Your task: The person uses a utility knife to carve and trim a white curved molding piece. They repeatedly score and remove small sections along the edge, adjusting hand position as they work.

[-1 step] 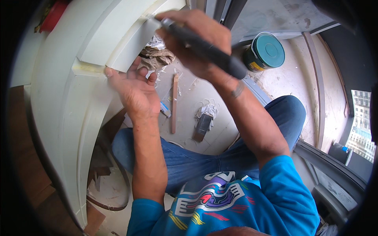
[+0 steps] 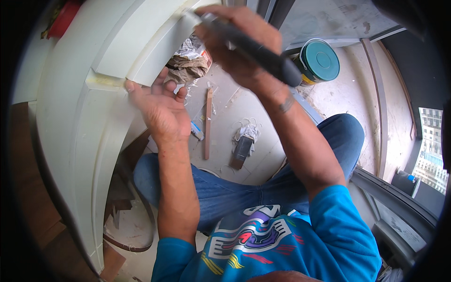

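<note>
In the head view my right hand (image 2: pixel 239 44) grips a long black-handled tool (image 2: pixel 256 56), blurred, its pale tip at the upper part of a white panel (image 2: pixel 112 47) with raised strips. My left hand (image 2: pixel 159 105) is palm up at that panel's inner edge, thumb touching it beside a notched seam with yellowish residue (image 2: pixel 107 81). Its other fingers are bent and apart, holding nothing visible. Below the hands on the floor lie a narrow wooden strip (image 2: pixel 207 131), a blue-and-white tube-like item (image 2: pixel 197 130) and a dark block with white cloth or gloves (image 2: pixel 244 148).
A lidded green bucket (image 2: pixel 322 61) stands at right near a long board (image 2: pixel 376 94) and a window (image 2: pixel 430 141). Crumpled paper (image 2: pixel 185 68) lies beyond my left hand. A red object (image 2: pixel 63 19) sits upper left. Brown boards (image 2: pixel 33 178) are at left. My crossed legs frame the lower area.
My right hand and the tool have shifted slightly up and to the right along the panel. My left hand has stayed in place.
</note>
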A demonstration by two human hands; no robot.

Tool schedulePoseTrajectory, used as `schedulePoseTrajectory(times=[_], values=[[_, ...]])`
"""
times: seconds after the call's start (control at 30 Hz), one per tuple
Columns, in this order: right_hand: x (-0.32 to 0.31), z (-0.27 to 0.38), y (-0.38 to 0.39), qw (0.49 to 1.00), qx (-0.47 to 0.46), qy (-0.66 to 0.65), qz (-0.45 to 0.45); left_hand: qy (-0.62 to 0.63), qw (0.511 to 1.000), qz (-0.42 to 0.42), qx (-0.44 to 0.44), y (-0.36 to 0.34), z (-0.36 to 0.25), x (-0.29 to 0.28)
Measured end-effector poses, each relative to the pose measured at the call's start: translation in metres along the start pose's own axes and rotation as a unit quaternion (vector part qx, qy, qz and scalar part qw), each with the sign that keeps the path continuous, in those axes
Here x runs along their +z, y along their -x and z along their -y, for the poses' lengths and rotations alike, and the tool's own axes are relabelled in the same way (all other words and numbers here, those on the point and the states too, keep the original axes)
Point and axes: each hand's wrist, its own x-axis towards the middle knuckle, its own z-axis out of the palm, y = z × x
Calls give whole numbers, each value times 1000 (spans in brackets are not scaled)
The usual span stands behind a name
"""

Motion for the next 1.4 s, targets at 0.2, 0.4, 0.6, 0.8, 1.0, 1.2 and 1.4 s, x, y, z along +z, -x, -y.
schedulePoseTrajectory(times=[0.2,0.4,0.6,0.8,1.0,1.2,1.4], values=[[-22,2,-15,984,178,-4,30,-10,1000,1,11,-2,0,-1],[-23,-39,-13,997,28,68,20,-2,1000,0,6,-3,0,1],[-17,-39,-9,994,44,98,10,3,1000,-1,3,-3,1,1],[-15,-40,-10,995,27,92,-3,4,1000,0,-6,-3,-1,1],[-14,-38,-10,997,12,79,-7,33,999,-37,0,0,-2,10],[-4,-30,-4,998,-10,38,-38,32,999,-28,4,0,-1,9],[2,-15,-1,999,-13,15,-37,26,999,-26,2,1,-1,10]])
